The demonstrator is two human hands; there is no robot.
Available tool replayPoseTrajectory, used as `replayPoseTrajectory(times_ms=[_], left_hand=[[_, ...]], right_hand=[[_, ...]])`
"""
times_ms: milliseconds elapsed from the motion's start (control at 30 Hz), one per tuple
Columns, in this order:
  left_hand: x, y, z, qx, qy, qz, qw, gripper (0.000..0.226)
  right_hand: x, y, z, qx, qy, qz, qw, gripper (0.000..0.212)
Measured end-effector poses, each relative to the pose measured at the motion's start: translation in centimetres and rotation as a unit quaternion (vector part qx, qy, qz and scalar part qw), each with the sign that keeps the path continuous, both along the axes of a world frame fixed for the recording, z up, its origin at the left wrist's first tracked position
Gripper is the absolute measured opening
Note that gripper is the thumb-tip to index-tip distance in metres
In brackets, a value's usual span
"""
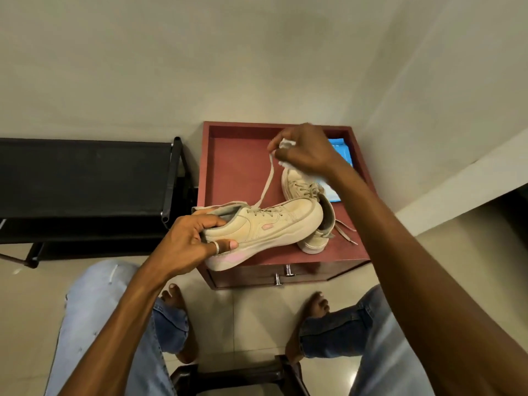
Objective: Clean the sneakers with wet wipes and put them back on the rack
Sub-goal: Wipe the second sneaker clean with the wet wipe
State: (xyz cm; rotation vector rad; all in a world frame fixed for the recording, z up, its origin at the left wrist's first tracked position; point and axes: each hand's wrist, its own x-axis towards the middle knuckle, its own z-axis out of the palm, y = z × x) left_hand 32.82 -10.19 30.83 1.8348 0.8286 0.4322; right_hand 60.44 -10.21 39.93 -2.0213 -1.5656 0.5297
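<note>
Head view: wiping step, lace stage by the look of it.

Gripping the heel end of one beige sneaker (pixel 257 227) with the left hand (pixel 197 241), fingers curled round collar and sidewall. Toe pointing right, shoe held at the front edge of the red cabinet top (pixel 237 167). Cannot tell whether the sole touches it.

Pinching that shoe's lace (pixel 267 181) through a bunched white wet wipe (pixel 285 144) with the right hand (pixel 305 152), raised above the cabinet. Lace drawn up taut from the eyelets.

Lying on the cabinet top just behind: second sneaker (pixel 300 187), partly hidden by the held shoe and the right forearm, laces trailing loose to the front right. At the back right, mostly behind the right hand: blue wipes pack (pixel 340 151). Just beside the cabinet on the left: black rack (pixel 85 172).

Progress, judged: partway. Neither sneaker on the rack yet. Pinkish patch on the held shoe's sole edge near the heel; stain or design, cannot tell.

Next move, judged: run the wipe along the lace toward its tip, keeping tension. Hold the heel steady with the left hand and pull gently, to avoid dragging the lace through the eyelets. Then on to whatever upper and sole remain, with the rack placement off to the left.
</note>
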Motion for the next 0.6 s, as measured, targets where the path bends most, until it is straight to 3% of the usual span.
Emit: replayPoseTrajectory(times_ms=[100, 233, 300, 333, 400, 467, 533, 600], left_hand=[[-0.1, 0.3, -0.3, -0.016, -0.009, 0.007, 1.0, 0.029], [-0.4, 0.6, -0.8, -0.032, -0.019, 0.01, 0.999, 0.026], [-0.4, 0.8, -0.9, -0.041, -0.022, 0.02, 0.999, 0.024], [-0.4, 0.8, -0.9, -0.049, -0.025, 0.027, 0.998, 0.024], [-0.3, 0.7, -0.7, -0.076, -0.043, 0.044, 0.995, 0.028], [-0.3, 0.8, -0.6, -0.108, -0.064, 0.069, 0.99, 0.029], [-0.4, 0.9, -0.6, -0.13, -0.07, 0.093, 0.985, 0.025], [-0.4, 1.0, -0.7, -0.14, -0.059, 0.109, 0.982, 0.024]], right_hand=[[-0.2, 0.1, -3.9, -0.046, 0.01, 0.014, 0.999, 0.018], [-0.6, -0.2, -4.8, -0.031, -0.025, -0.048, 0.998, 0.054], [-0.4, -0.3, -3.3, 0.013, 0.049, -0.14, 0.989, 0.068], [0.0, -0.7, -2.1, 0.032, 0.14, -0.18, 0.973, 0.074], [0.6, -1.8, 0.0, 0.068, 0.375, -0.212, 0.9, 0.063], [0.7, -4.3, 1.1, 0.101, 0.561, -0.209, 0.794, 0.035], [-0.3, -7.7, 0.8, 0.091, 0.656, -0.203, 0.721, 0.031], [-1.8, -11.5, -0.8, 0.05, 0.688, -0.223, 0.689, 0.044]])
